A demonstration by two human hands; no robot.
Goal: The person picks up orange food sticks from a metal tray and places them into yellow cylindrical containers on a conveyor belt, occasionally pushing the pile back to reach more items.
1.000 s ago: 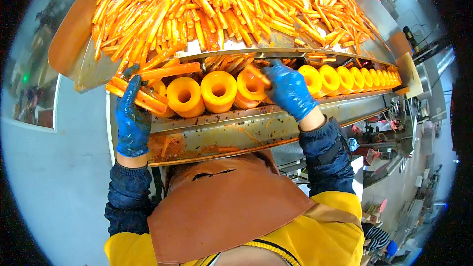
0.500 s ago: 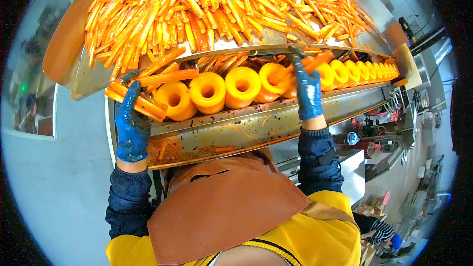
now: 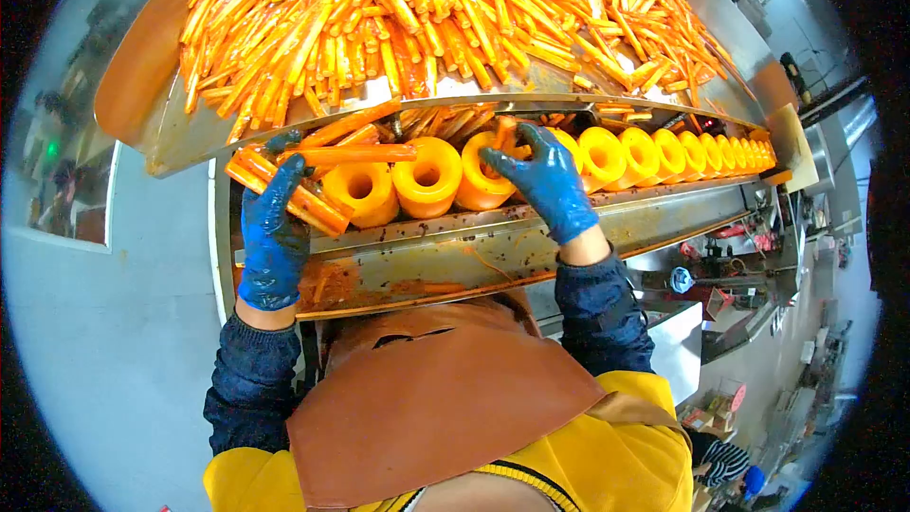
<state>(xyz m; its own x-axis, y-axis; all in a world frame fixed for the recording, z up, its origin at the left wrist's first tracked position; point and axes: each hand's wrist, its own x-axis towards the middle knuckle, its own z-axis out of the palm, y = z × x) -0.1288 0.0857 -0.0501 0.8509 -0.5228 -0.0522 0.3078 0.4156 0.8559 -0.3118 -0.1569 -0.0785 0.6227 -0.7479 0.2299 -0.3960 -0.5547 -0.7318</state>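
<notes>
My left hand (image 3: pixel 273 237), in a wet blue glove, is closed around several glossy orange sticks (image 3: pixel 305 201). They lie at a slant across the left end of a row of yellow ring-shaped cups (image 3: pixel 427 175), each with a round hole. My right hand (image 3: pixel 548 180), gloved the same way, is over the row a few cups further right. Its thumb and fingers close about a short orange piece (image 3: pixel 505 136), seen at the rim of a cup. The fingers hide part of this piece and the cups behind them.
A big heap of orange sticks (image 3: pixel 408 24) lies on a metal tray (image 3: pixel 175 123) behind the cups. In front of the row runs a stained metal trough (image 3: pixel 455 261) with scraps in it. A person in a striped top (image 3: pixel 728 460) is at the lower right.
My right hand has come left and nearer to me, its thumb now pointing left over a cup. My left hand keeps its bundle with little movement. The view has shifted slightly.
</notes>
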